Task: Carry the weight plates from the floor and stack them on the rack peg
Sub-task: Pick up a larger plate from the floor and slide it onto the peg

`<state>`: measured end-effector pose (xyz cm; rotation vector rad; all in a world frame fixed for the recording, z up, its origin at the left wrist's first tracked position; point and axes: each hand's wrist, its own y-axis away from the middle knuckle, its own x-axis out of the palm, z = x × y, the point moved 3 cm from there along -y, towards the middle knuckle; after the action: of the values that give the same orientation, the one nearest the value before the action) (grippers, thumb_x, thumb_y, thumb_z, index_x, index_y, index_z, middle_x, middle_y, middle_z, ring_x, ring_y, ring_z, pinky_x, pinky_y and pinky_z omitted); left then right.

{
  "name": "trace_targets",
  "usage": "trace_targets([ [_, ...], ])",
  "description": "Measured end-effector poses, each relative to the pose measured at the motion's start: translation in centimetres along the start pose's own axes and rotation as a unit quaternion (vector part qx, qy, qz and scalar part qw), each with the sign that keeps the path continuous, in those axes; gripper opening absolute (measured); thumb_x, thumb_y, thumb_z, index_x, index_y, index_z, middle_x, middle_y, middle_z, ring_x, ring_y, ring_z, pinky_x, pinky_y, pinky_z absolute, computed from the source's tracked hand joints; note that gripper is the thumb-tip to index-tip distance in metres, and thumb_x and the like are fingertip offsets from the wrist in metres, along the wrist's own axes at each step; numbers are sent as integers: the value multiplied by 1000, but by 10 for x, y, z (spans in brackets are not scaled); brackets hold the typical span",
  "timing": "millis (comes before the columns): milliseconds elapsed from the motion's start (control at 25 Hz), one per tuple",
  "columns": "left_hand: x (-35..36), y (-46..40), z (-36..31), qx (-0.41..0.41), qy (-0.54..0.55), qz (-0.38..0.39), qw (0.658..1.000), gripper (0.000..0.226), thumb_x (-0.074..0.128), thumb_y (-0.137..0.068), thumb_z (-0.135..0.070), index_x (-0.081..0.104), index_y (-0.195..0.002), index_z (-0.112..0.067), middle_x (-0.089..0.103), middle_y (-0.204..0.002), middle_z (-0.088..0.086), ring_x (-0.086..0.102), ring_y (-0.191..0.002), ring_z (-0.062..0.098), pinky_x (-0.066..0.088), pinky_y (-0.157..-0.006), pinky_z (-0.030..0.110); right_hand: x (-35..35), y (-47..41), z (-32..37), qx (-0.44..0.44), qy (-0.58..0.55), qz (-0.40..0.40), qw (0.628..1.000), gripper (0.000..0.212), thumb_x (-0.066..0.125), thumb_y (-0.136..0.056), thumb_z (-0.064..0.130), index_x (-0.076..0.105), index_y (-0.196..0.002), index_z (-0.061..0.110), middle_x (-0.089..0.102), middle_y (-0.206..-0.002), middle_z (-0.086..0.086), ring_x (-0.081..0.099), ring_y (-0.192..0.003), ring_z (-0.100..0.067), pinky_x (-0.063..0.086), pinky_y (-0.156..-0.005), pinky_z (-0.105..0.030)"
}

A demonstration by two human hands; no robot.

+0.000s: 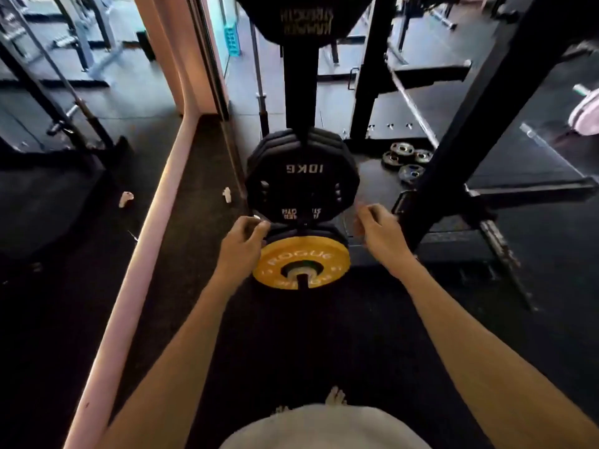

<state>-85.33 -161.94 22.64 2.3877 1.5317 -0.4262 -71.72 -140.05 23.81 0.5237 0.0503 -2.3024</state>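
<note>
A yellow Rogue plate (pixel 301 259) hangs on the low rack peg (pixel 303 280), in front of black plates (pixel 285 229) on the same peg. Above them a stack of black 10 kg plates (pixel 303 179) sits on a higher peg. My left hand (pixel 243 244) is at the left rim of the low stack, its loosely curled fingers touching the black plate's edge. My right hand (pixel 379 236) hovers just right of the stack with loosely curled fingers, holding nothing. Three small grey plates (pixel 406 162) lie on the floor behind the rack, to the right.
The black rack upright (pixel 299 76) rises ahead and a slanted black frame post (pixel 470 124) crosses on the right. A pink wall edge (pixel 142 238) with a mirror runs along the left. A barbell (pixel 261 79) leans behind the rack. My bare feet (pixel 335 396) stand on black rubber floor.
</note>
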Motion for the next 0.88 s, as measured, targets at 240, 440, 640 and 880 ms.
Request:
trace_targets([
  [240, -6, 59, 107, -140, -75, 109, 981, 19, 52, -97, -39, 60, -101, -22, 66, -89, 1, 61, -77, 14, 50, -74, 36, 40, 88, -107, 174, 20, 17, 984, 33, 45, -101, 43, 58, -93, 14, 64, -85, -5, 59, -74, -17, 44, -60, -26],
  [440, 9, 109, 182, -201, -193, 259, 925, 25, 51, -97, -41, 59, -109, -20, 64, -95, 1, 61, -87, 15, 49, -73, 32, 52, 187, -194, 326, 74, 51, 941, 37, 41, -101, 46, 59, -99, 15, 66, -92, -6, 63, -84, -21, 48, -71, -35],
  [640, 38, 160, 220, -162, -328, 421, 830, 30, 50, -99, -38, 57, -114, -14, 60, -92, -1, 58, -84, 15, 47, -78, 32, 44, 297, -261, 436, 71, 47, 896, 32, 44, -102, 41, 59, -92, 15, 67, -92, -10, 62, -79, -21, 48, -71, -38],
  [880, 102, 203, 221, -48, -469, 569, 674, 34, 48, -99, -37, 57, -122, -13, 62, -121, 8, 58, -107, 22, 44, -87, 32, 1, 407, -313, 529, -21, -75, 845, 32, 50, -100, 35, 64, -100, 6, 69, -89, -11, 62, -75, -23, 46, -62, -32],
])
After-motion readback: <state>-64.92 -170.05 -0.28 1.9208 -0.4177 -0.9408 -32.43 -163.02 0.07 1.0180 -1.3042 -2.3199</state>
